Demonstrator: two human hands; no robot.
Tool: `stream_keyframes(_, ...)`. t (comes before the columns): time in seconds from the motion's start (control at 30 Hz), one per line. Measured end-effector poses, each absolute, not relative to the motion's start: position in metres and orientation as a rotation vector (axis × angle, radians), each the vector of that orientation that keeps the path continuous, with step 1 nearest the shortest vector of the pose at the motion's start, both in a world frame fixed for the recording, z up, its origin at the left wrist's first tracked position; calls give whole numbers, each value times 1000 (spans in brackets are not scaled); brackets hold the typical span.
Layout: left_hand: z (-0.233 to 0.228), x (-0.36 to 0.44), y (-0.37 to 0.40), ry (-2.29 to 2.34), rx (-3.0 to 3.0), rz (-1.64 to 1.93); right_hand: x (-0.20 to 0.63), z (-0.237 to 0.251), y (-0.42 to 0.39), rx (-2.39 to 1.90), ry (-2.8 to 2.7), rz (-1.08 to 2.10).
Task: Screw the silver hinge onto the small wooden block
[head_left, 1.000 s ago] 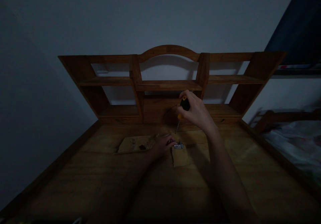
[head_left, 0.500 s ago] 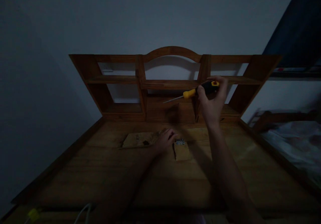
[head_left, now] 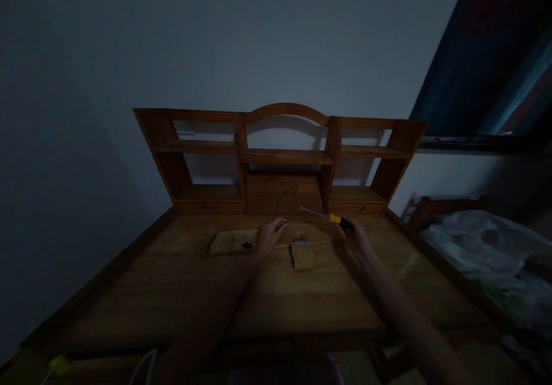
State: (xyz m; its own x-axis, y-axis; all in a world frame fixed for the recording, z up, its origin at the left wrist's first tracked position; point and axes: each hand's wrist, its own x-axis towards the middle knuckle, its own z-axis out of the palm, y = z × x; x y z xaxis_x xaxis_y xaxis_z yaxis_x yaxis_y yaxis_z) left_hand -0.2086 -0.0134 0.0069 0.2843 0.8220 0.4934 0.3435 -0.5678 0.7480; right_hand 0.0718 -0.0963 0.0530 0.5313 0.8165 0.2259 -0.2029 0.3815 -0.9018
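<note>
At the left, a long, pale, rough-edged wooden board [head_left: 230,242] is being supported by the brown wooden desktop [head_left: 276,310]. Its right end is being partly covered by the left hand [head_left: 271,234], fingers half-curled; whether anything small is being pinched cannot be told. Just beyond, on the desktop, a small, square, pale wooden block [head_left: 304,257] is being topped at its far edge by a silver metal hinge-like fitting [head_left: 300,241]. Farther right, a yellow-and-black-handled screwdriver [head_left: 335,219] is being gripped in the right hand's [head_left: 357,238] closed fingers, shaft pointing leftward. Apparently, fastening work is being paused; the tip is probably needing to be aimed at the fitting, the block being steadied.
</note>
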Motion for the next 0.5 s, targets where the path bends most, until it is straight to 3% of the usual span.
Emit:
stream_keyframes(0.3,19,-216,-14,1079,2146,1396,58,32,-124,-990,-753,921)
stream_keyframes(0.5,42,-279,-5,1288,2059,1432,56,19,-130,-1166,-773,808)
